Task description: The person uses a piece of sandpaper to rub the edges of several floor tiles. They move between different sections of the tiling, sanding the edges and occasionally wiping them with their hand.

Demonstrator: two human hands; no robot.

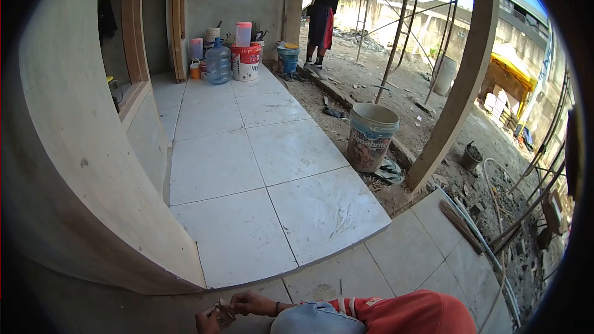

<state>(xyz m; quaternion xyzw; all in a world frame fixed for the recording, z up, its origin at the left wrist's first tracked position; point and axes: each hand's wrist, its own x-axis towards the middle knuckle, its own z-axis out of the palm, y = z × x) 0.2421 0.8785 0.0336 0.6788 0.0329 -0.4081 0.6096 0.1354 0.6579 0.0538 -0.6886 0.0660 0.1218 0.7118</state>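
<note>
At the bottom edge of the view, my left hand (208,320) and my right hand (252,304) are close together, fingers closed. Between them is a small, pale, thin object (225,311), too small and shaded to name. A dark band circles my right wrist. Beside that wrist is a knee in light blue denim (318,320), with a red sleeve with white stripes (408,315) to its right. My left hand is partly cut off by the frame.
A white-tiled raised floor (216,167) lies ahead, its edge curving beside a wall. A dirty paint bucket (371,139), a post (461,86) and a broom (460,226) are on the right. Buckets and a blue water jug (218,62) stand behind; a person (323,12) is near scaffolding.
</note>
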